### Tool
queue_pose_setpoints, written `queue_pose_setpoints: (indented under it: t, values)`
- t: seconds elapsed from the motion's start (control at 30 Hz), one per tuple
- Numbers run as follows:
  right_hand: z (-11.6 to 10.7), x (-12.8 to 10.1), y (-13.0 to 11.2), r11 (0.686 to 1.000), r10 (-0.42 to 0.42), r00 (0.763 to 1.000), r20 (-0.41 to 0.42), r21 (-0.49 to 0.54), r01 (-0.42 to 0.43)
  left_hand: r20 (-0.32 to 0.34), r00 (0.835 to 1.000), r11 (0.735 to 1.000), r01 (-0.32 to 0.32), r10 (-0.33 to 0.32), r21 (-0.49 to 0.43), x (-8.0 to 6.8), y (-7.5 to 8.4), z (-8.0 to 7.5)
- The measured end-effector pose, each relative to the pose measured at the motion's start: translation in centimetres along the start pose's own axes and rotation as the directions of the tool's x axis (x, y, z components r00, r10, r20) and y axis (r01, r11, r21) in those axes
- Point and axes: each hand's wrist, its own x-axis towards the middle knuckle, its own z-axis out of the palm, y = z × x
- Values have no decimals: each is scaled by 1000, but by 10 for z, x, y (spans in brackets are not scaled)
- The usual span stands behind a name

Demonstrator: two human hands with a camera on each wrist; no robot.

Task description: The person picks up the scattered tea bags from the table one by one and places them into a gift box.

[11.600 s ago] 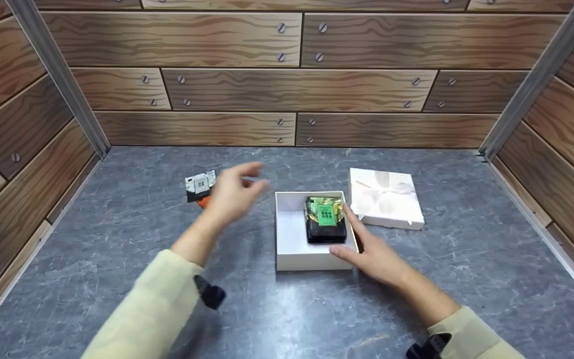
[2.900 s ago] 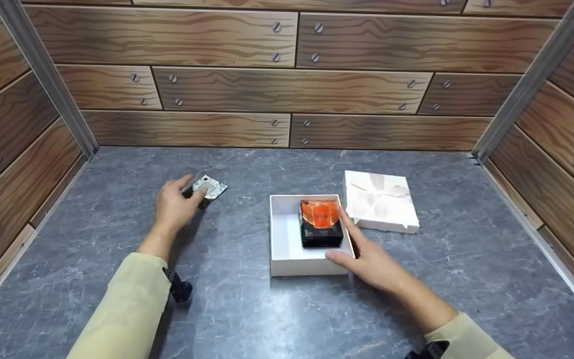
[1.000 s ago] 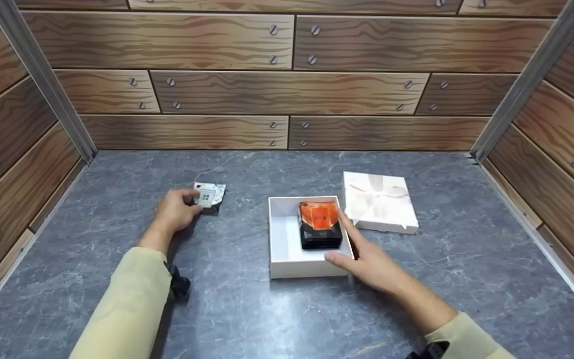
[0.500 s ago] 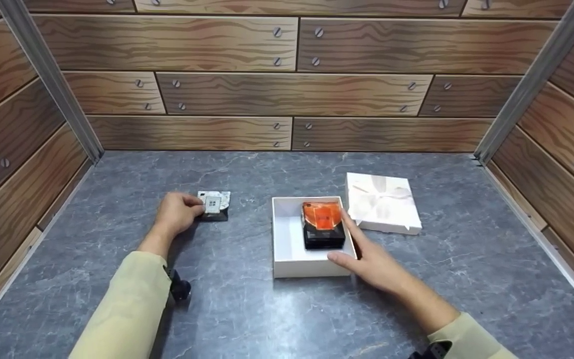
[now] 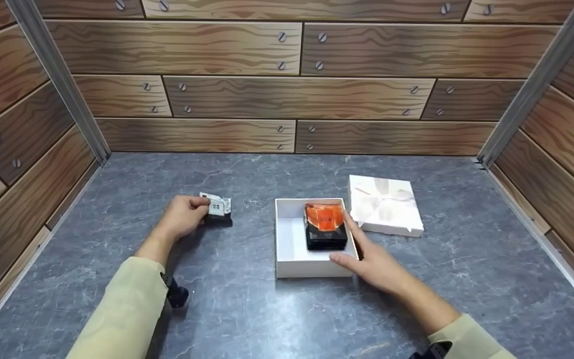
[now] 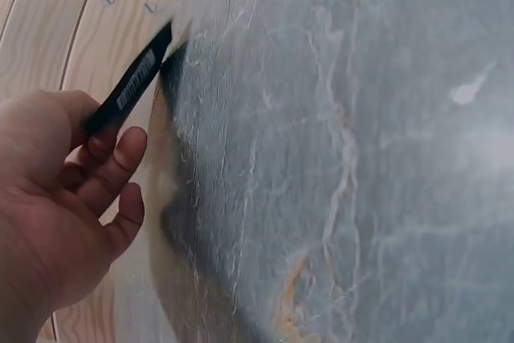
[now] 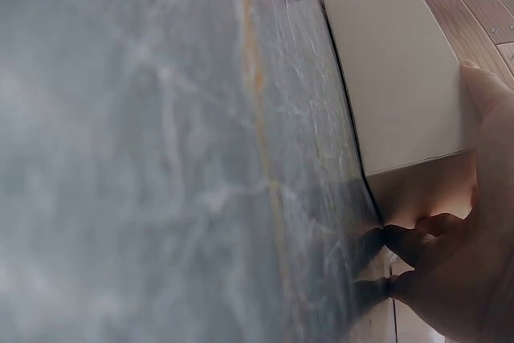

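Observation:
My left hand (image 5: 202, 205) pinches a small flat black packet with a silver-white top (image 5: 217, 206), holding it just over the grey table left of the box. In the left wrist view the packet (image 6: 132, 84) shows edge-on between thumb and fingers (image 6: 120, 154). An open white box (image 5: 292, 249) sits mid-table and holds a stack of black packets topped by an orange one (image 5: 325, 219). My right hand (image 5: 351, 244) rests on the box's right wall, index finger straight along the rim and thumb at the front corner. The right wrist view shows the box wall (image 7: 393, 78).
The white box lid with a printed bow (image 5: 385, 204) lies flat just right of the box. Wood-pattern walls (image 5: 292, 94) close off the back and both sides of the grey marbled table (image 5: 247, 309).
The left hand has taken hold of the silver-topped packet and tilted it up off the table. An orange packet now lies in the box over the green one. The right hand has stayed put.

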Motion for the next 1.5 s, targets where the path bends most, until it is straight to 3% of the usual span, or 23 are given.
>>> queue_pose_setpoints:
  t: [0.2, 0.37, 0.5, 0.73, 0.93, 1.07, 1.27, 1.5]
  values:
    - [1, 1, 1, 1000, -11, 1000, 4, -4, 11, -51, 992, 993, -114, 115, 23, -7, 21, 3]
    - [1, 1, 1, 1000, -10, 1000, 6, -4, 10, -73, 960, 963, -270, 270, 8, -15, 56, 16]
    - [0, 0, 0, 1000, -7, 1000, 6, -3, 7, -18, 940, 939, -341, 341, -35, -21, 87, 35]
    - [0, 1, 1, 1000, -3, 1000, 6, -3, 3, 133, 937, 947, -315, 322, -69, -27, 122, 79]
    - [1, 1, 2, 1000, -14, 1000, 2, 28, 14, 217, 908, 931, -366, 357, -2, -28, 135, 111]
    - [1, 1, 2, 999, -28, 1000, 4, 34, 27, 228, 888, 906, -420, 400, 46, -26, 139, 124]
    - [1, 2, 1, 999, -29, 1000, 1, 27, 29, 251, 875, 880, -455, 413, 138, -24, 142, 135]
    - [2, 2, 3, 998, -42, 999, -8, 44, 43, 298, 843, 825, -518, 448, 226, -19, 142, 141]
